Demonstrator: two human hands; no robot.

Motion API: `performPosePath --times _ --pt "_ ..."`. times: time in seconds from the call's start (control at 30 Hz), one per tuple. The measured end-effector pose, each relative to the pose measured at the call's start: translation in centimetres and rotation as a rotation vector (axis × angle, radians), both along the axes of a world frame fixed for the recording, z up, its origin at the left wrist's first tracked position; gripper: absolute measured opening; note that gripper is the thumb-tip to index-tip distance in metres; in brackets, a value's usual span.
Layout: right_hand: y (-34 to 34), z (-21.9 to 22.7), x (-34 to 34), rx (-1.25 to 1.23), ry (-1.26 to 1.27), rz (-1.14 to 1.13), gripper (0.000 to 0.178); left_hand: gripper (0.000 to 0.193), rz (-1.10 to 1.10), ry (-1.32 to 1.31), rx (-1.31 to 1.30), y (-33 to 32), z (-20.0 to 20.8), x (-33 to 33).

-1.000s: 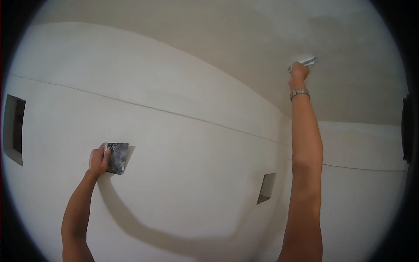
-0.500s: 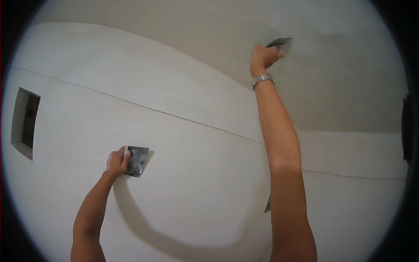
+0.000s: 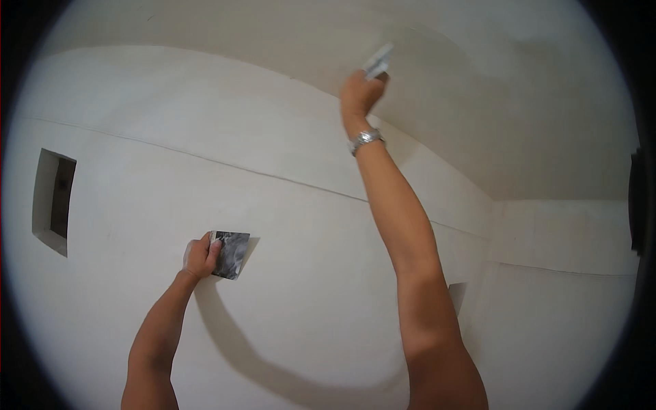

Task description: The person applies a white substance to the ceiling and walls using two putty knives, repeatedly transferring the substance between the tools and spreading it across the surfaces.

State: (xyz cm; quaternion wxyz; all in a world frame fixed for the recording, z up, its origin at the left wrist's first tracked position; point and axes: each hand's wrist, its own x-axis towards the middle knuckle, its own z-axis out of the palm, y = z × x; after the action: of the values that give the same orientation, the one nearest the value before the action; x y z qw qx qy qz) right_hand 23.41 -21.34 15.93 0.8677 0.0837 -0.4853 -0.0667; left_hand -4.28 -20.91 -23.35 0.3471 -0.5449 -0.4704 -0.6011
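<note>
My right hand (image 3: pixel 362 94), a metal watch on its wrist, reaches up at the ceiling (image 3: pixel 465 109). Its fingers are closed on a putty knife (image 3: pixel 379 61) whose blade is blurred by motion, close to the ceiling surface; whether it touches cannot be told. Lower down and to the left, my left hand (image 3: pixel 200 257) grips a second putty knife (image 3: pixel 232 254) in front of the white wall (image 3: pixel 307 266). That one has a broad, dark blade smeared with pale filler, and my thumb lies over its near edge.
A rectangular recess (image 3: pixel 55 201) opens in the wall at the far left, and another small opening (image 3: pixel 457 298) shows beside my right forearm. A thin seam line runs across the wall. Some dark object (image 3: pixel 637 201) stands at the right rim.
My right hand has swung left along the ceiling with its putty knife, and the blade has turned. The view has shifted slightly; my left hand keeps its hold.
</note>
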Motion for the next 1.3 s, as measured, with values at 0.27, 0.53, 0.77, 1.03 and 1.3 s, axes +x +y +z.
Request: performPosePath --times 0.27,0.53,0.77,1.03,1.3 --pt "5.1 6.1 12.1 -0.104 0.276 -0.071 0.04 0.032 -0.025 0.012 -0.003 0.5 0.5 -0.1" --pt "-1.1 5.8 5.7 -0.32 0.213 -0.124 0.048 0.028 -0.003 -0.035 -0.052 0.0 0.3 0.0" --pt "-4.1 4.5 -3.4 -0.191 0.172 -0.188 0.048 0.027 -0.023 -0.025 -0.095 0.3 0.6 0.6" --pt "8.8 5.0 2.0 -0.209 0.21 0.242 0.033 0.027 -0.028 -0.002 -0.022 0.8 0.9 0.3" --pt "10.1 7.5 8.9 -0.423 0.064 0.7 0.03 0.025 0.009 -0.046 -0.061 0.1 0.3 0.3"
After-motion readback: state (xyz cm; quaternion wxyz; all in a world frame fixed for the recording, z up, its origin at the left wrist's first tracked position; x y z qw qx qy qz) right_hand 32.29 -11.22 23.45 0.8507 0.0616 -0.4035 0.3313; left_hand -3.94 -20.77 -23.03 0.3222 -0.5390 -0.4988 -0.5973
